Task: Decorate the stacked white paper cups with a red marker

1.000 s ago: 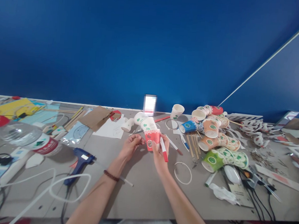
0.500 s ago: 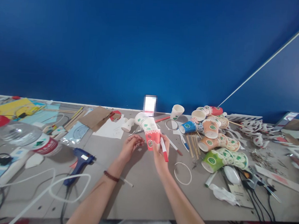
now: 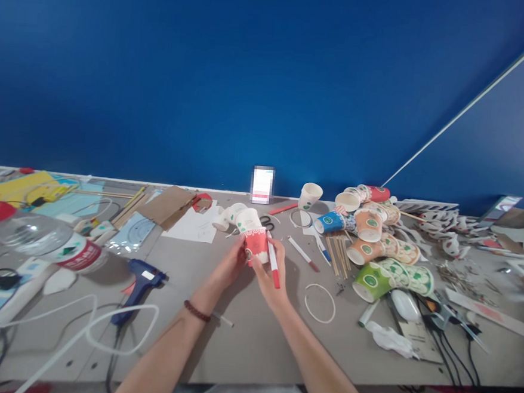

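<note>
A paper cup coloured red (image 3: 257,245) is held between both my hands, at the near end of a curved row of white paper cups (image 3: 248,219) with green prints; they look joined. My left hand (image 3: 233,260) closes round its left side. My right hand (image 3: 271,275) grips its right side and also has a white marker with a red end (image 3: 273,264) slanting between the fingers. The marker points down toward me. Just behind the cup lie dark scissors (image 3: 267,222), partly hidden.
A blue glue gun (image 3: 141,287), a large bottle (image 3: 48,238) and a power strip (image 3: 5,304) are at left. To the right lie decorated cup rows (image 3: 372,282), wooden sticks (image 3: 337,258), a white ring (image 3: 320,303) and cables. A blurred hand shows at the far right edge.
My left hand has moved in and taken hold of the red cup. The cup row has turned and shifted left, uncovering the scissors. The marker has swung more upright with my right hand.
</note>
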`<action>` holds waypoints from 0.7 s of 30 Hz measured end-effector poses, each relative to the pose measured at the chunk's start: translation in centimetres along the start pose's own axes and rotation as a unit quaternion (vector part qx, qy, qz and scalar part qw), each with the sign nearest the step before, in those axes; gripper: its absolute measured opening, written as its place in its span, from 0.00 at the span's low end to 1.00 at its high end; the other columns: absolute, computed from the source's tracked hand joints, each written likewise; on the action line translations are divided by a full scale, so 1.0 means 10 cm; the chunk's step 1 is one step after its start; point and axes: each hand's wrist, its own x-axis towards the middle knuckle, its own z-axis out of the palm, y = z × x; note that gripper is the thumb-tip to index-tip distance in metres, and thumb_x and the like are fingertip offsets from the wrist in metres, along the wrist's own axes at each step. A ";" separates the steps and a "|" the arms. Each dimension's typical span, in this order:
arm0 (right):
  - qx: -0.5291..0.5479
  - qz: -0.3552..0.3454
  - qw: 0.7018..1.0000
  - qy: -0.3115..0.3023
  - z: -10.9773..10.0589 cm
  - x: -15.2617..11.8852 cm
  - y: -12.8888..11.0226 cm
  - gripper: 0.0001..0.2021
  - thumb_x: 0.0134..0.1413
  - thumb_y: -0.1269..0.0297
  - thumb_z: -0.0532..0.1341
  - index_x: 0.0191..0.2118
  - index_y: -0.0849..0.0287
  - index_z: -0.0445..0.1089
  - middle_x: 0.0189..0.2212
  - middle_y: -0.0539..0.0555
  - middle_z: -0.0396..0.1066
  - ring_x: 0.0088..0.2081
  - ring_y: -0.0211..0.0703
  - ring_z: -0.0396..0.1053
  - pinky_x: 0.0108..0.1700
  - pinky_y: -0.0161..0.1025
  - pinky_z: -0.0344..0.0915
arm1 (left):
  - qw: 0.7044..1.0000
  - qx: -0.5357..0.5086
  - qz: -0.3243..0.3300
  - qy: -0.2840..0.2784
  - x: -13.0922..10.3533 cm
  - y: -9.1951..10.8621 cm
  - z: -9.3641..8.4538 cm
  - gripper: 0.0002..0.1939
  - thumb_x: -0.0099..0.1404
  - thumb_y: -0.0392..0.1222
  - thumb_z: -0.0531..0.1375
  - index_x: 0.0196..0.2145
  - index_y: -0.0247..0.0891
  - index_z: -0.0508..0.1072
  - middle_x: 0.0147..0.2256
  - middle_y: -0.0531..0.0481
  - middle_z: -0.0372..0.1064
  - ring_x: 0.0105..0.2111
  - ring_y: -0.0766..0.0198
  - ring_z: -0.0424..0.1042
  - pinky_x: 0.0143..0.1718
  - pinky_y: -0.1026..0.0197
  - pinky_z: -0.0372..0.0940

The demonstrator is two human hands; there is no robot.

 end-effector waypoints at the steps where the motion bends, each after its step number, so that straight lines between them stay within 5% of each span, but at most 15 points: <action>1: 0.009 -0.007 1.000 -0.002 0.00 0.00 0.01 0.25 0.52 0.54 0.64 0.54 0.55 0.62 0.50 0.58 0.68 0.49 0.50 0.69 0.51 0.49 0.68 | 1.000 -0.001 0.002 0.005 0.00 0.01 -0.01 0.23 0.63 0.57 0.61 0.46 0.35 0.76 0.47 0.42 0.75 0.49 0.52 0.72 0.46 0.59 0.68; 5: 0.047 -0.039 0.998 0.032 -0.05 0.04 0.02 0.18 0.58 0.53 0.59 0.51 0.55 0.64 0.52 0.59 0.67 0.50 0.49 0.70 0.52 0.50 0.67 | 1.000 -0.012 0.003 0.021 0.03 0.02 -0.03 0.26 0.61 0.59 0.61 0.43 0.33 0.77 0.41 0.41 0.77 0.43 0.51 0.75 0.43 0.56 0.70; 8: 0.062 -0.053 0.995 0.050 -0.11 0.07 -0.03 0.12 0.60 0.54 0.57 0.43 0.56 0.68 0.44 0.57 0.73 0.45 0.50 0.73 0.48 0.50 0.69 | 0.999 -0.020 -0.008 0.030 0.05 -0.01 -0.05 0.27 0.60 0.62 0.60 0.43 0.33 0.76 0.39 0.41 0.77 0.39 0.50 0.77 0.40 0.53 0.71; 15: 0.072 -0.036 0.997 -0.018 -0.13 0.00 -0.13 0.11 0.59 0.56 0.60 0.41 0.57 0.69 0.33 0.56 0.78 0.36 0.49 0.76 0.42 0.48 0.70 | 0.999 -0.025 0.016 0.025 0.05 -0.06 -0.06 0.30 0.57 0.65 0.62 0.44 0.35 0.75 0.35 0.44 0.77 0.36 0.54 0.76 0.38 0.55 0.70; 21: 0.087 -0.055 0.994 -0.047 -0.11 -0.03 -0.13 0.07 0.57 0.57 0.61 0.34 0.55 0.68 0.30 0.55 0.79 0.49 0.55 0.75 0.53 0.55 0.67 | 0.997 0.012 0.055 0.048 0.01 -0.02 -0.03 0.29 0.55 0.63 0.64 0.42 0.34 0.75 0.36 0.43 0.77 0.41 0.53 0.76 0.43 0.56 0.68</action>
